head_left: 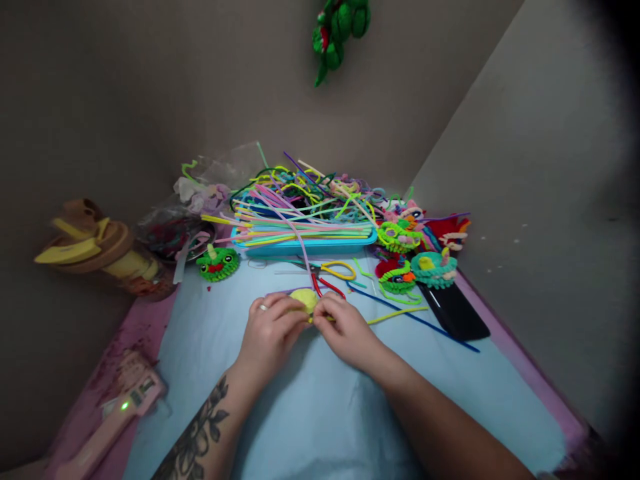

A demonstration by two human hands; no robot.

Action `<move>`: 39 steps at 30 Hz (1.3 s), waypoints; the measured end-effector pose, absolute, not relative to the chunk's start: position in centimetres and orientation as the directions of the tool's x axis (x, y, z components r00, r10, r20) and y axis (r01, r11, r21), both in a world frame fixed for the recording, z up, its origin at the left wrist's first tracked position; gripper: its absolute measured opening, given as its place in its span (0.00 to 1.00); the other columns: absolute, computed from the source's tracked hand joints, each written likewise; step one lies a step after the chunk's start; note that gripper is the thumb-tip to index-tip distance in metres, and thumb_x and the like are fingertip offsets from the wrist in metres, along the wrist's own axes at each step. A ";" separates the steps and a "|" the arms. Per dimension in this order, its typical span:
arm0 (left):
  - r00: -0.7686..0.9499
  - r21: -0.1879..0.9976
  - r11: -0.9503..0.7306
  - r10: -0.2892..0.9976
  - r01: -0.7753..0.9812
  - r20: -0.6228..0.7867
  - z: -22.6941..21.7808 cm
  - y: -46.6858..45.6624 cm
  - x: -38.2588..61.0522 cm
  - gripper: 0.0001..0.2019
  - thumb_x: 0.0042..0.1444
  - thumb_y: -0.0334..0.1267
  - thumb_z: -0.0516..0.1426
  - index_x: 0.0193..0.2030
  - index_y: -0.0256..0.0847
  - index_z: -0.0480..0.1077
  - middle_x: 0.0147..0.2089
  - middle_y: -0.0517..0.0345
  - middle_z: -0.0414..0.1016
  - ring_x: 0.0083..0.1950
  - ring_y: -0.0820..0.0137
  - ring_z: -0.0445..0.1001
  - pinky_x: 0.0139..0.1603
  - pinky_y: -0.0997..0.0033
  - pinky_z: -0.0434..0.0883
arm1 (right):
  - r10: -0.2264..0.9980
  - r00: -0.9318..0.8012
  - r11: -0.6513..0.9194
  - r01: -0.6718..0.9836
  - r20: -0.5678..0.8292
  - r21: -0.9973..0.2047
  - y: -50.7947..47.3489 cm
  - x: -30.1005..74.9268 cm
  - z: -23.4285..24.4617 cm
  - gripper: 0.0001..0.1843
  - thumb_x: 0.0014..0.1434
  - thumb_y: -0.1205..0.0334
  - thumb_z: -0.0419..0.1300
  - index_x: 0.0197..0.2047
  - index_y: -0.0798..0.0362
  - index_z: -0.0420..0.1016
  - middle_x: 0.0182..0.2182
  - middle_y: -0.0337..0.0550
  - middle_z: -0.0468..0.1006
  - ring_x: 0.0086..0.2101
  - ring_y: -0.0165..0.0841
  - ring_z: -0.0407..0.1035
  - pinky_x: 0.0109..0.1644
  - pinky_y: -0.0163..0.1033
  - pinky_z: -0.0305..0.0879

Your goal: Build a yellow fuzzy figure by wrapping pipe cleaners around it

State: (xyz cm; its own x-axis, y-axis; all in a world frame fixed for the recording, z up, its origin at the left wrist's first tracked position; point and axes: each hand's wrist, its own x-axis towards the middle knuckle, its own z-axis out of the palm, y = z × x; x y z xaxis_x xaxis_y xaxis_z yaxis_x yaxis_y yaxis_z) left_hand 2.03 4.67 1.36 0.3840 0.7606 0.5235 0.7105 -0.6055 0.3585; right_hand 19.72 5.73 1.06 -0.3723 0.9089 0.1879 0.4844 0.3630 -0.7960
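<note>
A small rounded yellow piece (303, 299) sits between my two hands over the blue cloth. My left hand (273, 328) has its fingers curled around the piece's left side, a ring on one finger. With thumb and fingers pinched together, my right hand (343, 327) holds a yellow-green pipe cleaner (397, 315) at the piece's lower right edge; its free end sticks out to the right. Just beyond the hands lie pliers (333, 287) with red handles and yellow-handled scissors (341, 269). A dark blue pipe cleaner (425, 322) lies on the right.
Behind stands a blue tray (305, 248) heaped with pipe cleaners. Fuzzy green figures (219, 264) and a black phone (457, 312) flank the work area. At the left are a pink glue gun (123, 417) with a green light and a brown-yellow holder (107, 250).
</note>
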 end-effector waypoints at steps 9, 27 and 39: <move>-0.024 0.883 0.073 0.997 0.464 -0.070 0.1 4.8 2.2 0.22 0.55 0.46 0.54 0.53 0.38 0.57 0.27 0.60 0.74 0.28 0.66 0.74 0.30 0.68 0.68 | 0.977 -0.181 0.176 0.385 0.113 -0.906 6.4 19.7 0.2 0.05 0.54 0.65 0.53 0.26 0.52 0.64 0.26 0.37 0.66 0.28 0.30 0.61 0.31 0.34 0.58; -0.080 0.738 0.285 0.906 -0.611 -0.415 1.3 4.7 3.9 0.32 0.41 0.29 0.64 0.55 0.39 0.60 0.42 0.53 0.74 0.34 0.74 0.74 0.35 0.77 0.72 | 0.860 -0.367 0.471 0.299 0.356 -0.830 5.3 19.3 1.3 0.05 0.57 0.70 0.53 0.32 0.51 0.67 0.34 0.43 0.68 0.39 0.33 0.65 0.43 0.38 0.62; -0.003 0.721 0.291 0.926 -0.629 -0.377 1.7 4.7 3.8 0.30 0.36 0.28 0.67 0.49 0.38 0.65 0.42 0.54 0.74 0.37 0.71 0.75 0.37 0.77 0.72 | 0.936 -0.207 0.350 0.455 0.285 -0.819 5.9 19.9 1.5 0.05 0.54 0.68 0.59 0.27 0.52 0.69 0.26 0.38 0.69 0.31 0.31 0.65 0.35 0.33 0.60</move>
